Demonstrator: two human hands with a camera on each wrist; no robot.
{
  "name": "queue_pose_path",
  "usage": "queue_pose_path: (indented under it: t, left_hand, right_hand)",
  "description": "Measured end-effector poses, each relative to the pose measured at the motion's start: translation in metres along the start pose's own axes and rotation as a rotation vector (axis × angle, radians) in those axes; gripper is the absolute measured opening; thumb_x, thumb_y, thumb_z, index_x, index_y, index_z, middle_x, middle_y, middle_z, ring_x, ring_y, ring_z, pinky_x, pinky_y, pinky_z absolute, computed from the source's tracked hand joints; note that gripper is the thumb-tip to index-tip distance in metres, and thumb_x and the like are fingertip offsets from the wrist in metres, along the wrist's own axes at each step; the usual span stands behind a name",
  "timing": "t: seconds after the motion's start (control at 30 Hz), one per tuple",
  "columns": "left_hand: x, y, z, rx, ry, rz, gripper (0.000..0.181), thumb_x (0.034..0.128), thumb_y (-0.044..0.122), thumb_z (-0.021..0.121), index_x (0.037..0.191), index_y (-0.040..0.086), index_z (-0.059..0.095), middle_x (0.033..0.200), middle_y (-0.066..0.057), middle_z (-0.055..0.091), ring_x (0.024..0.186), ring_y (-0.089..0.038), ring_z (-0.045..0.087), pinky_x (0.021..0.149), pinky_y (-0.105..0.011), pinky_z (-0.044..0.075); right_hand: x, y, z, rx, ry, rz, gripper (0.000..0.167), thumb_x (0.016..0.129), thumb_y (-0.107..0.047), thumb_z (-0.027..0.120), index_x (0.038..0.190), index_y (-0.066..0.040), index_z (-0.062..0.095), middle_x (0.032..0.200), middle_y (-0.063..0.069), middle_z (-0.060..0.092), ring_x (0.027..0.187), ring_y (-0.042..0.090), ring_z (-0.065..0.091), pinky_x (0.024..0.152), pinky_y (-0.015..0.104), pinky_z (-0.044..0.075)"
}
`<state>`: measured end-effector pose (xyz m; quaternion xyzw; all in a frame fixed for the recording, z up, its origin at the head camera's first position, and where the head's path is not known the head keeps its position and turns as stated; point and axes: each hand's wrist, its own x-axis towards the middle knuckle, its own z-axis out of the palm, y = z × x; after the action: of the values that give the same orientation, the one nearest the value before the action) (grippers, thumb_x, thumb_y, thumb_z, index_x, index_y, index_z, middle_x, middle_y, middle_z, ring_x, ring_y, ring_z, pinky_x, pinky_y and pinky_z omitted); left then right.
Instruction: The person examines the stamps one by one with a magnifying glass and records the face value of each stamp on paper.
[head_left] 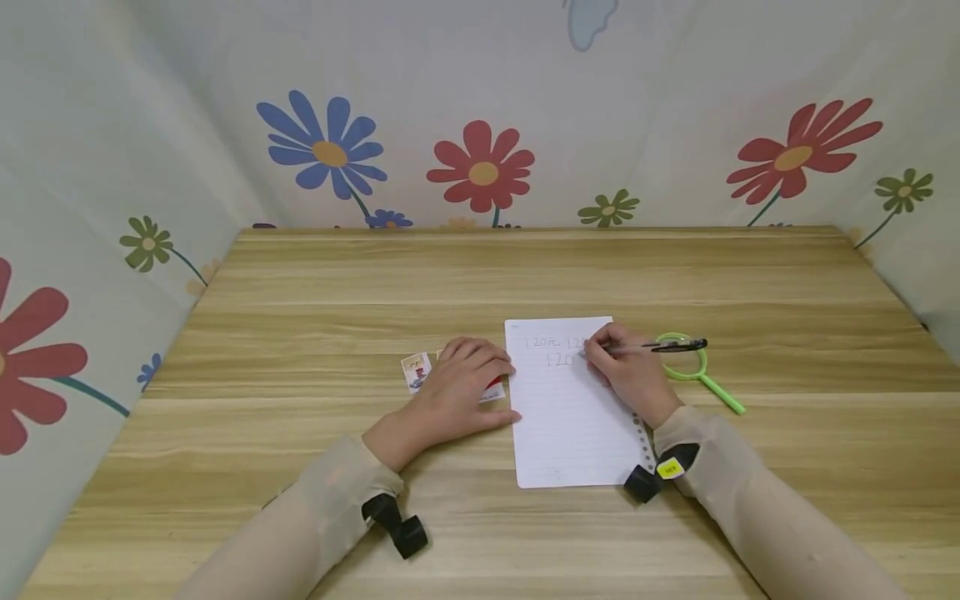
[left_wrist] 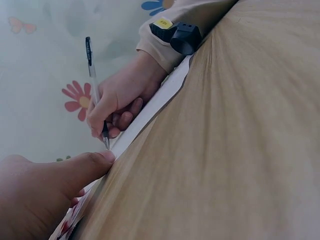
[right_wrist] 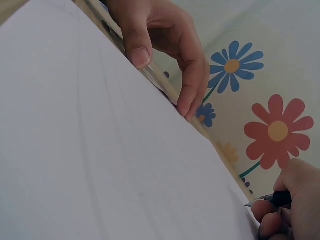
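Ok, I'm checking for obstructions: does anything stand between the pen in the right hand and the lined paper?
Nothing visible does: the right hand holds the pen with its tip at the paper, beside handwritten digits. The magnifying glass lies beyond the paper's right edge; the left hand is at the left edge.

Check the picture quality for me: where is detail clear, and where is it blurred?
Head: evenly lit, writing faint but partly readable; left wrist: tabletop grain smeared, paper foreshortened to a strip; right wrist: paper dull grey, its faint lines soft.
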<state>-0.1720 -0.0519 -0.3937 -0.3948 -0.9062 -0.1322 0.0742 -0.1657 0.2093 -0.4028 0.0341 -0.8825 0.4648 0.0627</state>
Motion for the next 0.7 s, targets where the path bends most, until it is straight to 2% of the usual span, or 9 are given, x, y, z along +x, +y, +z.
queue_pose_path:
  t: [0.23,0.47,0.7]
  left_hand:
    - [-0.0001,-0.001,0.0,-0.004,-0.004,0.003,0.054,0.0782,0.056,0.07,0.114,0.016,0.066,0.123,0.001,0.06,0.121,-0.02,0.05,0.111,-0.041,0.031]
    - [-0.0009,-0.0008,0.0003,0.001,0.023,0.019,0.053,0.0773,0.055,0.071,0.112,0.016,0.066,0.12,0.002,0.061,0.12,-0.02,0.05,0.11,-0.04,0.033]
    - [-0.0008,-0.0001,-0.0003,-0.001,0.017,0.014,0.053,0.0774,0.055,0.071,0.113,0.016,0.066,0.121,0.002,0.061,0.12,-0.02,0.05,0.11,-0.04,0.032]
  right_hand:
    - [-0.0005,-0.0006,-0.0009,-0.012,0.039,0.024,0.014,0.092,-0.014,0.055,0.084,-0.004,0.06,0.067,0.007,0.059,0.052,0.007,0.047,0.048,0.02,0.038]
    - [-0.0012,0.0008,-0.0016,-0.031,0.002,-0.039,0.012,0.091,-0.014,0.058,0.085,-0.006,0.063,0.078,0.008,0.065,0.069,0.012,0.054,0.061,0.017,0.042]
    - [-0.0016,-0.0001,-0.002,-0.056,0.125,-0.022,0.012,0.086,-0.007,0.054,0.078,-0.003,0.062,0.073,0.011,0.061,0.063,0.017,0.048,0.054,0.02,0.036]
